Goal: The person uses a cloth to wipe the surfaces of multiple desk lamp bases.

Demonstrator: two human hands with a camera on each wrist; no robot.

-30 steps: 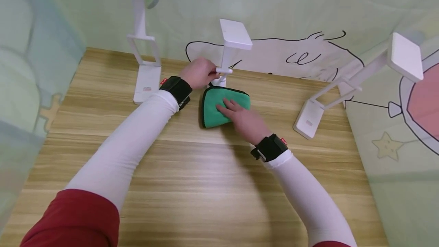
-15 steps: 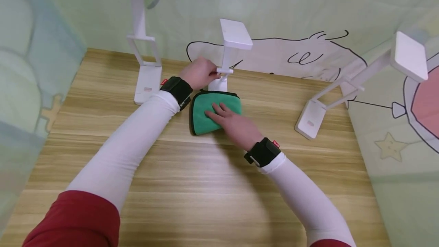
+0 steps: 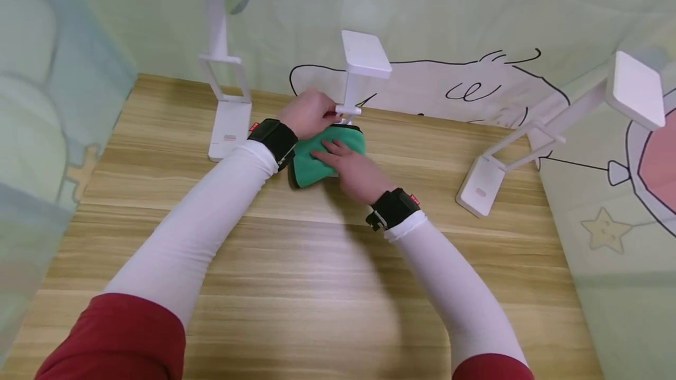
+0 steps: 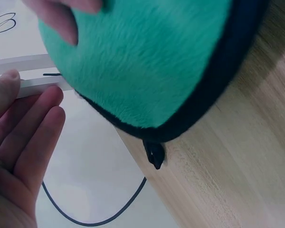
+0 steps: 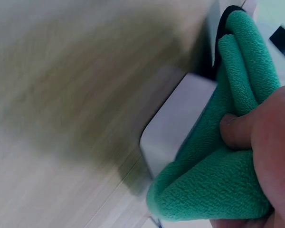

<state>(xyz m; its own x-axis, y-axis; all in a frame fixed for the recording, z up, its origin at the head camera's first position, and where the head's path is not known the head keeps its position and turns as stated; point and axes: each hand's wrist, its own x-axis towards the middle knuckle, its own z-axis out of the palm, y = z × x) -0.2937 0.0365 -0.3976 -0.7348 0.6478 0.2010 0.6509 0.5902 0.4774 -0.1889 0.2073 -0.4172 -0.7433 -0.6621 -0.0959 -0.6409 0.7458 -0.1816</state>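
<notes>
In the head view my left hand (image 3: 308,113) pinches the lower arm of the middle white desk lamp (image 3: 366,56). Thumb and fingers meet on a thin white bar (image 4: 35,87) in the left wrist view. My right hand (image 3: 361,176) holds a folded green cloth (image 3: 306,162) with black edging against the lamp's base, covering most of it. Seen from the right wrist, the thumb presses into the folds, and a corner of the white base (image 5: 173,126) sticks out beside the cloth. A small black loop (image 4: 155,154) hangs from the cloth's edge.
A second white lamp (image 3: 230,128) stands at the left, close to my left wrist. The third lamp (image 3: 480,185) leans toward the right wall. All stand on a wood-grain table (image 3: 296,286) backed by a printed fabric wall (image 3: 449,4).
My right hand has moved the cloth leftward, then back toward the wall and over the lamp's base, which was partly bare half a second ago. The left hand keeps its grip on the lamp.
</notes>
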